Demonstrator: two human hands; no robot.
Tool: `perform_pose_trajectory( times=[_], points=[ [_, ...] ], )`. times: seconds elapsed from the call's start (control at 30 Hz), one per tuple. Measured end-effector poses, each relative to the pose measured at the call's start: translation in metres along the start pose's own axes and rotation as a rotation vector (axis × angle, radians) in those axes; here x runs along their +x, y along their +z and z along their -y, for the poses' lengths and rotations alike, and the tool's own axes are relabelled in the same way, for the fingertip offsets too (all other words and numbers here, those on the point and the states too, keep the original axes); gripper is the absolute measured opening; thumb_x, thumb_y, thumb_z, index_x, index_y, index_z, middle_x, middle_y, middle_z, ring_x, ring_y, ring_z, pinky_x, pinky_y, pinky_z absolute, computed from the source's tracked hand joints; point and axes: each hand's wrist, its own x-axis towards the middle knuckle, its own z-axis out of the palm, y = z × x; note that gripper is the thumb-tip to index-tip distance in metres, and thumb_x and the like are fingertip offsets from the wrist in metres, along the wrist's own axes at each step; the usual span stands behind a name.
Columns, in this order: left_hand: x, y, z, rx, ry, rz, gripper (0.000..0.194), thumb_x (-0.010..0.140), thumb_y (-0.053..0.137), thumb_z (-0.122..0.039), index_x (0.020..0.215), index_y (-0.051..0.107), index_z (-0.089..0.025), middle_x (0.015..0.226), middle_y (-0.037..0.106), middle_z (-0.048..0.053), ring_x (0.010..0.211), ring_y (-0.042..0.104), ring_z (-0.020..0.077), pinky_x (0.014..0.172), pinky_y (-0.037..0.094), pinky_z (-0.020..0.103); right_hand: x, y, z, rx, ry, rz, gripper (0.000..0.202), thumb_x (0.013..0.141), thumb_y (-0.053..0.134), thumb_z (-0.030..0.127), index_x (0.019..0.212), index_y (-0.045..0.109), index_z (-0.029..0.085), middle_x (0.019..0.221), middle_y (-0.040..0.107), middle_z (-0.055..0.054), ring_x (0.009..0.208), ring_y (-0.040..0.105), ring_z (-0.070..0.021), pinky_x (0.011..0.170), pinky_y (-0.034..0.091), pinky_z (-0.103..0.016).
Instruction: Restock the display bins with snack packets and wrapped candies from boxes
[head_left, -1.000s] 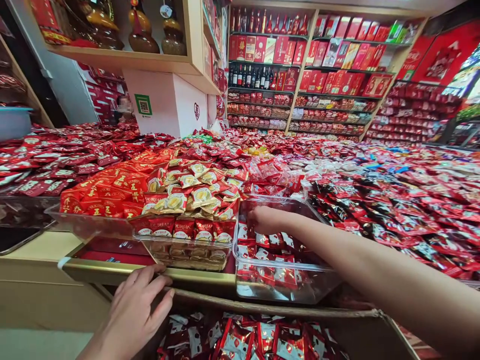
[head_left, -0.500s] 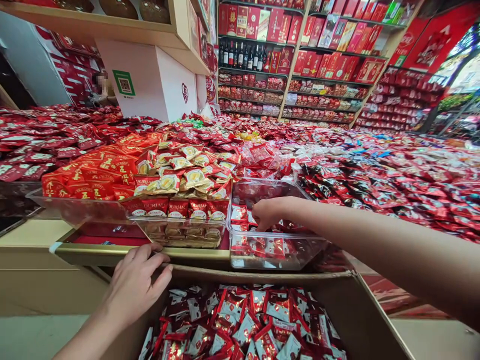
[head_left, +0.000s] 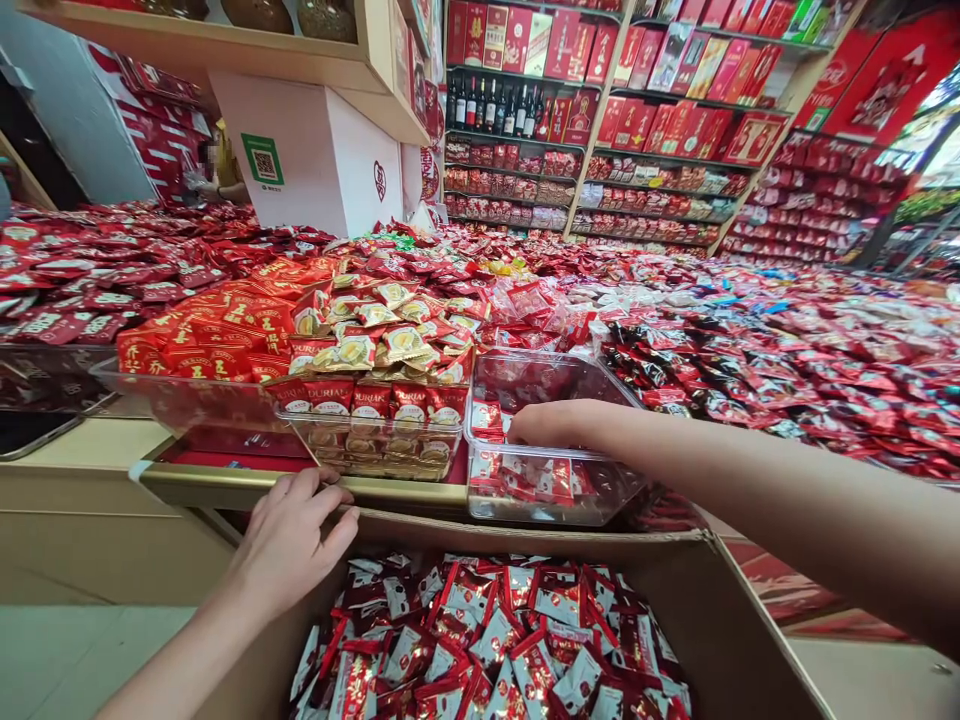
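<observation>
My right hand point(head_left: 541, 425) reaches down into a clear plastic bin point(head_left: 559, 512) that holds some red-and-white wrapped candies point(head_left: 536, 478) at its bottom. Its fingers are bent downward and mostly hidden, so whether they hold a candy does not show. My left hand point(head_left: 300, 535) lies with fingers apart at the gold-coloured shelf edge point(head_left: 405, 494), beside the rim of an open cardboard box point(head_left: 720, 610). Inside that box is a deep pile of similar red-and-white candies point(head_left: 487, 640).
Left of the bin stands a clear tray of durian candies point(head_left: 375, 430), then orange-red packets point(head_left: 206, 335). Dark-and-red packets point(head_left: 712, 370) lie heaped at the right. Behind are a white pillar point(head_left: 292, 160) and shelves of boxes and bottles point(head_left: 495, 108). Another person is partly visible far left.
My right hand has sunk slightly lower into the bin, its fingers now less visible. The view has shifted a little; my left hand stays at the shelf edge.
</observation>
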Motion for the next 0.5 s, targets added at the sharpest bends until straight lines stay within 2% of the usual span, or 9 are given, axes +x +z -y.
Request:
perform_pose_trajectory(
  times=[0.13, 0.27, 0.4, 0.5],
  points=[
    [0.0004, 0.0004, 0.0000, 0.011, 0.002, 0.001, 0.028, 0.073, 0.040, -0.040, 0.078, 0.061, -0.023, 0.095, 0.053, 0.007, 0.085, 0.049, 0.0239, 0.073, 0.040, 0.037, -0.0017, 0.0021, -0.0009, 0.093, 0.023, -0.015, 0.017, 0.064, 0.057, 0.032, 0.072, 0.066, 0.019, 0.072, 0.064, -0.005, 0.062, 0.054, -0.0176, 0.055, 0.039, -0.027],
    [0.0012, 0.0000, -0.0002, 0.016, 0.009, 0.002, 0.028, 0.073, 0.039, -0.040, 0.079, 0.061, -0.022, 0.094, 0.052, 0.007, 0.085, 0.049, 0.0238, 0.073, 0.040, 0.037, -0.0007, 0.0058, -0.0049, 0.169, -0.018, -0.033, 0.016, 0.069, 0.053, 0.031, 0.074, 0.065, 0.022, 0.075, 0.065, -0.003, 0.064, 0.054, -0.0165, 0.056, 0.040, -0.025],
    [0.0017, -0.0001, -0.0007, 0.016, 0.003, 0.004, 0.028, 0.072, 0.040, -0.039, 0.078, 0.061, -0.022, 0.094, 0.052, 0.007, 0.085, 0.049, 0.0238, 0.072, 0.040, 0.037, -0.0001, 0.0066, -0.0080, 0.169, -0.064, 0.015, 0.020, 0.064, 0.057, 0.038, 0.072, 0.065, 0.021, 0.068, 0.064, -0.003, 0.058, 0.053, -0.0155, 0.050, 0.039, -0.025],
    [0.0017, 0.0007, -0.0005, 0.022, -0.005, 0.010, 0.028, 0.072, 0.039, -0.039, 0.078, 0.061, -0.023, 0.094, 0.052, 0.007, 0.084, 0.049, 0.0240, 0.071, 0.040, 0.037, -0.0002, 0.0054, -0.0076, 0.143, -0.061, -0.018, 0.026, 0.062, 0.058, 0.042, 0.076, 0.065, 0.021, 0.069, 0.064, -0.003, 0.058, 0.053, -0.0164, 0.047, 0.038, -0.026]
  ],
)
